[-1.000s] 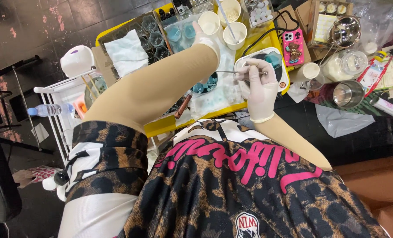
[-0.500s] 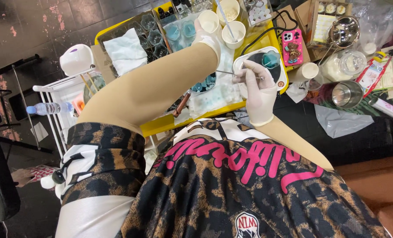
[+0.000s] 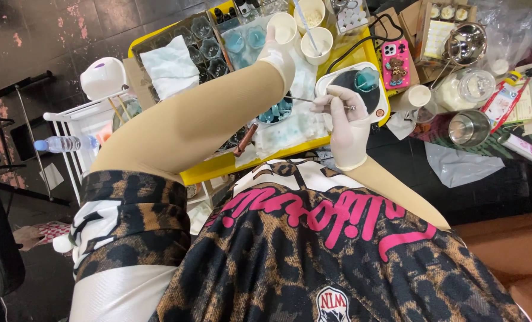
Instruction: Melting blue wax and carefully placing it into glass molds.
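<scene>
My right hand point(image 3: 345, 122), in a white glove, pinches thin metal tweezers point(image 3: 305, 100) that point left over a dish of blue pieces point(image 3: 276, 110). My left hand point(image 3: 276, 55), also gloved, reaches far over the yellow tray point(image 3: 218, 168); its fingers are mostly hidden beside a white paper cup point(image 3: 282, 27), and I cannot tell what they touch. My tan-sleeved left forearm crosses the tray. Just behind the right hand stands a white scale with a black top point(image 3: 352, 83), holding a blue piece point(image 3: 367, 79).
Clear moulds with blue fillings point(image 3: 242, 40), more paper cups point(image 3: 318, 40) and a white cloth point(image 3: 169, 65) sit on the tray. To the right are a pink phone point(image 3: 395, 62), a glass jar point(image 3: 469, 88), metal cups point(image 3: 470, 126) and a strainer point(image 3: 467, 43). A water bottle point(image 3: 63, 144) lies on the left.
My right hand has shifted slightly left and up with the tweezers, their tip now over the dish of blue pieces. The left arm stays stretched over the tray.
</scene>
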